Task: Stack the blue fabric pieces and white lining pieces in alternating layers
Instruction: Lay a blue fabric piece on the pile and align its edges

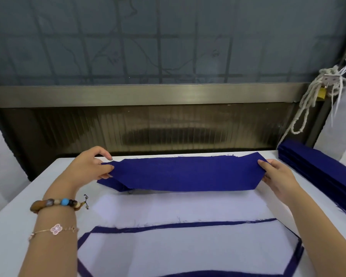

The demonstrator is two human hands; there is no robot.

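over the far half of the bench (18,212), i hold one blue fabric piece (184,172) stretched by its two short ends. my left grip (92,166) pinches the left end between thumb and curled fingers, and my right grip (278,174) pinches the right end the same way. the piece hangs just clear of the surface along its near edge, casting a thin shadow, and its near left corner folds under.

just nearer to me a white lining piece (178,206) lies flat on the bench. nearer still is a stack (188,248) topped with white lining – blue fabric shows round it only as a narrow frayed border. a pile of blue pieces (318,168) sits at the far right corner of the bench, apart from my right grip.

on my left wrist are a bead bracelet (56,203) and a thin chain bracelet (56,229) with a clover charm. a pale rope (308,100) and a brass padlock (321,92) hang at the upper right – well beyond the cloth.
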